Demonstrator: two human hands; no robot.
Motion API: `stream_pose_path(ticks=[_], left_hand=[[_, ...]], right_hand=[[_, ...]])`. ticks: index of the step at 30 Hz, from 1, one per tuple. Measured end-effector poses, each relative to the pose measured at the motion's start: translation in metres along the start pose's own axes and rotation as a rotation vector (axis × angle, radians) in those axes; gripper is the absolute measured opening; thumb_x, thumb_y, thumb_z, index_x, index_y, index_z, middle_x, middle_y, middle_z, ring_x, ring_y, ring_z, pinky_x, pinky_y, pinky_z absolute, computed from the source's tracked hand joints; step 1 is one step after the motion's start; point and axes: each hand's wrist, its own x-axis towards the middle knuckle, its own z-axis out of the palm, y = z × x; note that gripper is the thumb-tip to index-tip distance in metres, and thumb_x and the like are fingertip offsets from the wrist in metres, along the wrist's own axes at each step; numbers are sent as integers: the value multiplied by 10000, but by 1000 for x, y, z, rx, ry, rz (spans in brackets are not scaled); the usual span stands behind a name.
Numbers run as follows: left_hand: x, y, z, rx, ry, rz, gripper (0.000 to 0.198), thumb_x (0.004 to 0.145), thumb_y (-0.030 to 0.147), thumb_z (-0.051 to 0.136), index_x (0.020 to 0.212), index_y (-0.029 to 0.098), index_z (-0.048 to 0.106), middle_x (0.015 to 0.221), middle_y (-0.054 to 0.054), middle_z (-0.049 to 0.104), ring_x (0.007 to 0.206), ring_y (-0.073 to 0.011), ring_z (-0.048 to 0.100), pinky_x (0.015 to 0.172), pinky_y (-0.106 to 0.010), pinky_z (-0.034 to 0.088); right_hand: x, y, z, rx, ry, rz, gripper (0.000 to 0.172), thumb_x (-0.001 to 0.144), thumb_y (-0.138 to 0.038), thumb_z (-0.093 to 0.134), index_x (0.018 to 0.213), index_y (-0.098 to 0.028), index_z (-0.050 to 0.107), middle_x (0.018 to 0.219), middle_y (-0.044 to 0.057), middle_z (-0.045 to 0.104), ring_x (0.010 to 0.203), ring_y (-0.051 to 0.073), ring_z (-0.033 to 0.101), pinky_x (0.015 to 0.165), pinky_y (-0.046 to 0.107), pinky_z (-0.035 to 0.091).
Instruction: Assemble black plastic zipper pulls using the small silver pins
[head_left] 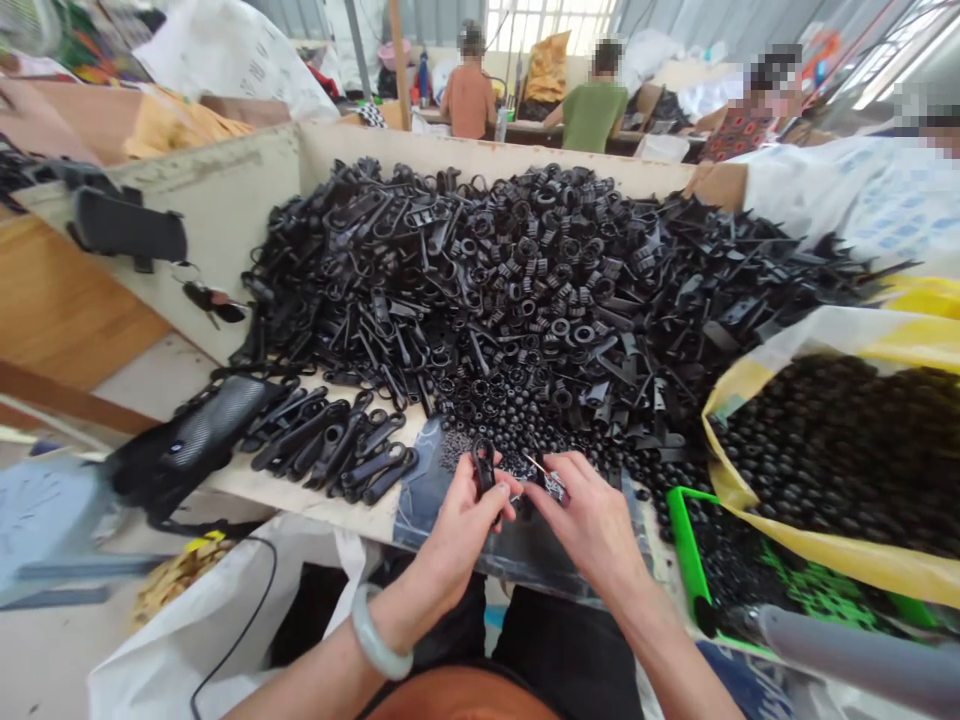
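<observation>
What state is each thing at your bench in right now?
Left hand: gripping black plastic part
Right hand: pinching small metal piece
Pale bangle: on left wrist
Long black pieces: lined up
Heap of black plastic parts: loose, piled high
Yellow-edged bag: open, full of black beads

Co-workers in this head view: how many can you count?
4: a person in an orange top, a person in a green top and a person in a patterned top, all far ahead, plus a person partly in view at the right edge. Others may be out of view.
</observation>
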Motion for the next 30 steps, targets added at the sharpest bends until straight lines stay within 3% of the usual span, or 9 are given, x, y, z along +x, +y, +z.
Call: stream_pose_path(ticks=[6, 11, 14, 18, 21, 25, 30], left_hand=[[13, 4, 2, -46, 31, 115, 339, 713, 135, 703, 1024, 214, 595, 1027, -5, 686, 943, -153, 597, 792, -245, 437], [9, 1, -9, -273, -35, -71, 398, 638, 114, 620, 1031, 178, 640, 891, -5, 699, 751, -131, 565, 701, -260, 413], [3, -4, -16, -403, -70, -138, 457, 641, 115, 623, 1092, 164, 670, 941, -26, 728, 810, -147, 608, 782, -277, 442], [-4, -10, -19, -507, -122, -180, 490, 687, 137, 635, 1173, 170, 687, 1011, -52, 756, 939, -186, 646, 824, -280, 452], [-9, -11, -16, -539, -135, -207, 444, 738, 160, 656, 1178, 185, 698, 1066, -59, 768, 1010, -193, 656, 836, -266, 460], [-16, -8, -11, -542, -108, -188, 307, 812, 186, 685, 1116, 198, 718, 1051, -42, 775, 1016, -165, 676, 894, -239, 467], [-19, -5, -9, -543, -112, -188, 347, 832, 210, 681, 1178, 184, 680, 1067, -63, 786, 937, -156, 701, 843, -242, 489]], right_hand=[[3, -10, 5, -17, -75, -128, 261, 1029, -281, 518, 1202, -207, 699, 1023, 67, 773, 846, 206, 766, 689, 279, 556], [-10, -15, -2, 1, 10, -125, 469, 1073, -422, 462, 1458, -170, 551, 929, 51, 760, 653, 166, 733, 570, 262, 560], [-21, -21, -4, 55, 47, -161, 434, 1077, -469, 465, 1388, -195, 597, 857, 15, 746, 594, 140, 715, 542, 238, 561], [-33, -33, 0, 78, 94, -289, 347, 1101, -378, 455, 1270, -174, 679, 925, 50, 746, 694, 125, 755, 596, 198, 572], [-37, -40, 7, 56, 150, -304, 346, 1106, -344, 446, 1239, -152, 701, 954, 70, 765, 681, 124, 758, 599, 192, 580], [-39, -46, 10, 15, 209, -316, 348, 1107, -317, 442, 1202, -126, 717, 965, 83, 779, 707, 137, 774, 618, 201, 597], [-41, -50, 5, -18, 248, -336, 339, 1104, -294, 455, 1162, -109, 733, 935, 91, 781, 742, 142, 785, 613, 198, 590]])
